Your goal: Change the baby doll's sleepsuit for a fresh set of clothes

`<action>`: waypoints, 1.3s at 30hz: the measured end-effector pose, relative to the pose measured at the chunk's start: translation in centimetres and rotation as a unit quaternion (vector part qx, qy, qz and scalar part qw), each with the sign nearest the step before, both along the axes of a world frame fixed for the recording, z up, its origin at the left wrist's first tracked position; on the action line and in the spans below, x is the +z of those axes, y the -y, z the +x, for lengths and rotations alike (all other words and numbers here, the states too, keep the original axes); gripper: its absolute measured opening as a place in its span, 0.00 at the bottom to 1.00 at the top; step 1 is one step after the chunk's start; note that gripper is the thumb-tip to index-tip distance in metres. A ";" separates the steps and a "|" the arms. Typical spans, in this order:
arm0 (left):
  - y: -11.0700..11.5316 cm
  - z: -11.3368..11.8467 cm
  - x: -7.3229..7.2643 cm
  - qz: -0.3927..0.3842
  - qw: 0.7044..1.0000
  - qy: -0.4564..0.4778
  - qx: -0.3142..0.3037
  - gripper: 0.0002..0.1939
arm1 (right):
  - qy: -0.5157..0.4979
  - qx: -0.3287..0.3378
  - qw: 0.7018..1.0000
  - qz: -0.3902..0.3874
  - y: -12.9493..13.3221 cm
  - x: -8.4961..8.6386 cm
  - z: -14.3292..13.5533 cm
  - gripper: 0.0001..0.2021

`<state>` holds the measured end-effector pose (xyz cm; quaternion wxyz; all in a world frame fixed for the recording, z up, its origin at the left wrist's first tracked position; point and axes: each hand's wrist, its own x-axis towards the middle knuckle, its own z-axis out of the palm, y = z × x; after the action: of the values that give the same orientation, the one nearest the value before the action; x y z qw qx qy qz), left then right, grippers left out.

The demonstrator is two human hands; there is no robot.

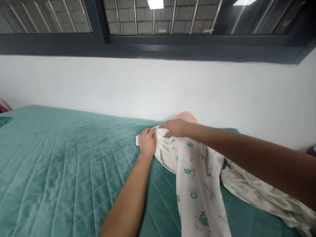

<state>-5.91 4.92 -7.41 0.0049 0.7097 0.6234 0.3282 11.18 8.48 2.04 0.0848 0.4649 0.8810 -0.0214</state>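
A doll lies on the green quilted bedding, its bald head (185,116) partly hidden behind my right hand. White printed clothing (194,174) with teal and red figures covers its body and stretches toward me. My left hand (147,141) is closed on the end of the white sleeve, and a small white piece (137,140) sticks out on its left side. Bent over the top of the same sleeve, my right hand (174,127) pinches the white fabric near the shoulder. What lies inside the sleeve is hidden.
Green quilted bedding (74,164) spreads across the bed. A crumpled pale patterned cloth (261,189) lies at the right, under my right forearm. Behind the bed stands a white wall (111,85), with a dark-framed barred window above. Something red shows at the far left edge.
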 end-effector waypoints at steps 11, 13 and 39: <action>1.7 0.2 -0.2 -0.044 0.996 -0.067 0.029 0.17 | -0.004 -0.030 0.998 0.047 1.6 2.2 3.2 0.21; 1.7 0.2 -0.3 -0.051 0.996 -0.071 0.026 0.16 | -0.019 -0.029 0.998 0.047 1.5 2.1 3.3 0.21; 0.9 -0.4 -0.3 -0.031 0.995 -0.084 0.039 0.19 | -0.273 -0.084 0.958 0.029 4.4 -2.9 7.8 0.20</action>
<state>-6.29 4.04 -7.71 -0.0380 0.7092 0.6590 0.2477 19.03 4.09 -0.88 -0.1741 0.5162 0.8286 -0.1290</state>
